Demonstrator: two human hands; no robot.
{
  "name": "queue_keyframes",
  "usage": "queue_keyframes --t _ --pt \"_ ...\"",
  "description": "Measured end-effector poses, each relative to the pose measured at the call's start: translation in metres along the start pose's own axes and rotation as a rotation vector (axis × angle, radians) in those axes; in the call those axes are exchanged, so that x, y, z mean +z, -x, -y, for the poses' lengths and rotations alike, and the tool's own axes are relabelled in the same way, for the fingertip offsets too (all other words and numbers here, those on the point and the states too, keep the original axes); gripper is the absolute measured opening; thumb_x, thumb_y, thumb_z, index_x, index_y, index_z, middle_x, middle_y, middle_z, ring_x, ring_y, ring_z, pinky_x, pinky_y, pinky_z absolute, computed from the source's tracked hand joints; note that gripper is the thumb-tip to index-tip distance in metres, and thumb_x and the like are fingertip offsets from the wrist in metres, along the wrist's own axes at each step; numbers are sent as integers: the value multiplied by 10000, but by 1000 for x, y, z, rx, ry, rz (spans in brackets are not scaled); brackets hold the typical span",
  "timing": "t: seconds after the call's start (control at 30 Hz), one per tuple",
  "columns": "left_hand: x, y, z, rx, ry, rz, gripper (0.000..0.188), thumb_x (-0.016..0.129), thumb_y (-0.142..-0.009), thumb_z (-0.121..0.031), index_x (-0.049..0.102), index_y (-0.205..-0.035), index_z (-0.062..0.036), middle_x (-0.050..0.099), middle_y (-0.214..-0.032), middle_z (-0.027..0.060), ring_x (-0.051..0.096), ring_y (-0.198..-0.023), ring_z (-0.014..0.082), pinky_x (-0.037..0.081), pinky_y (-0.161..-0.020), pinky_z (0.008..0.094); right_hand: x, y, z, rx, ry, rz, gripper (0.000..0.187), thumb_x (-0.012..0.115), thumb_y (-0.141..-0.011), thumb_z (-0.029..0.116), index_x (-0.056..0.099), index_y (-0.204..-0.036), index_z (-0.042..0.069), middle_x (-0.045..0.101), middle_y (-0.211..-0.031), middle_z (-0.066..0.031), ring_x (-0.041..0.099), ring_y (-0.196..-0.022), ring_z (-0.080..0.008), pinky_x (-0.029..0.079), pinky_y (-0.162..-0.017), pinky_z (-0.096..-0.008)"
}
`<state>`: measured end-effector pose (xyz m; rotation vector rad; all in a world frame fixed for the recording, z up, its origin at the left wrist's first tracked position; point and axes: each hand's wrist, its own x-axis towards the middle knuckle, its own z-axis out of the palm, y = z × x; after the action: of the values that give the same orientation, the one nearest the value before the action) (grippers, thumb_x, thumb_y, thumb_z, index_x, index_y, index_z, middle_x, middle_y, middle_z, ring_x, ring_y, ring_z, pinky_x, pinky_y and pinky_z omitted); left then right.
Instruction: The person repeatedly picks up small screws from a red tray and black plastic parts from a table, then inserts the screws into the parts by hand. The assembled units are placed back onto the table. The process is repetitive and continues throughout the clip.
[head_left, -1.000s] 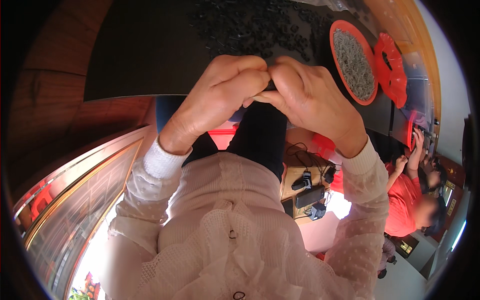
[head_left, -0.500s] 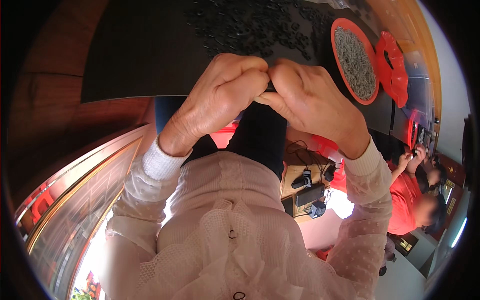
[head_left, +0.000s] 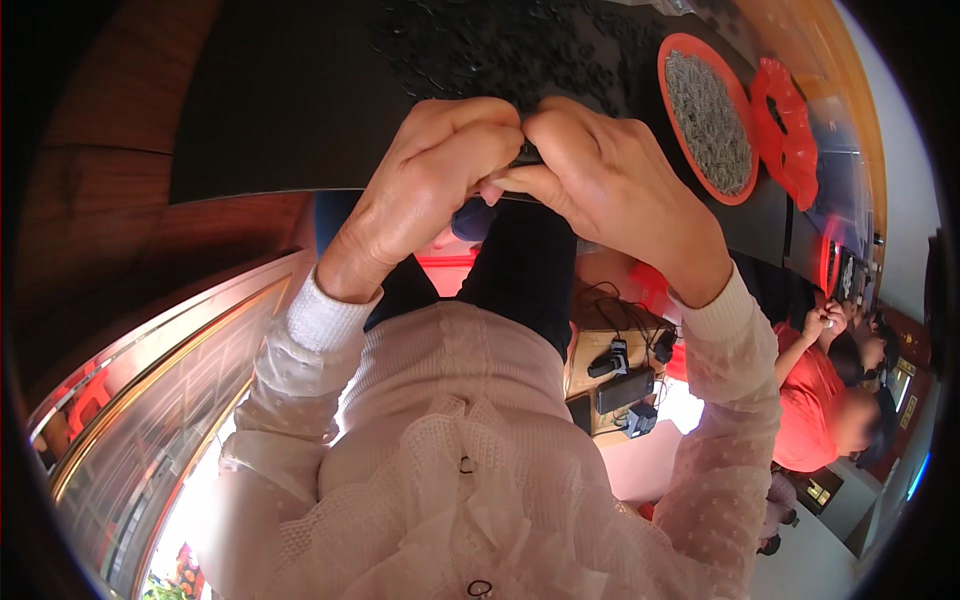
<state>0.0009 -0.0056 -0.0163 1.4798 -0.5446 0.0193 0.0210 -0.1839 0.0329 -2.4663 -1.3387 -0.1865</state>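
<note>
My left hand (head_left: 435, 160) and my right hand (head_left: 615, 180) meet over the near edge of the dark table, fingers curled and thumbs close together. Between them a small black piece (head_left: 528, 155) shows in part; both hands are closed on it, and the fingers cover most of its shape. Just beyond my hands, many loose small black pieces (head_left: 500, 45) lie spread over the dark tabletop (head_left: 275, 110).
To the right stands an orange-red bowl (head_left: 669, 90) full of thin grey metal pieces (head_left: 710, 125). Beside it is a red wavy-edged dish (head_left: 800, 145). Below the table, black adapters and cables (head_left: 625, 390) lie on a box. Farther right sits a person in red (head_left: 805, 400).
My hands have shifted slightly and turned a little, with the thumbs moved and more of the gap between them showing. The black piece stays between them.
</note>
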Motion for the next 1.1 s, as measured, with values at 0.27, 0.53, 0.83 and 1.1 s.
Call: queue_keyframes --t 0.27,0.53,0.83,1.1 --pt "-3 4 -11 -324 272 22 160 457 -792 -84 436 -686 34 436 -649 65 424 -562 139 357 -519 277 -4 11 5 10 -1 -41 423 728 -736 359 500 -895 40 516 -814 -91 580 -594 -264 441 -466 -342" --pt "-1 1 -8 -304 255 21 187 449 -774 -111 438 -650 28 435 -619 60 420 -550 141 325 -504 288 -4 14 8 18 -58 -70 406 747 -725 182 506 -1008 17 496 -804 -118 546 -618 -305 435 -512 -365" --pt "-1 0 -12 -400 185 60 351 525 -909 -246 467 -624 -50 444 -568 -17 414 -413 46 306 -385 211 -5 21 9 237 -333 -217 180 643 -854 167 530 -826 30 530 -738 -117 543 -605 -316 443 -524 -385" --pt "3 -2 0 -321 221 49 403 545 -960 -253 435 -614 -77 400 -535 -51 386 -393 19 281 -361 190 -84 83 -65 920 -316 -500 281 597 -930 256 656 -927 -18 581 -746 31 463 -678 -33 383 -589 -207"
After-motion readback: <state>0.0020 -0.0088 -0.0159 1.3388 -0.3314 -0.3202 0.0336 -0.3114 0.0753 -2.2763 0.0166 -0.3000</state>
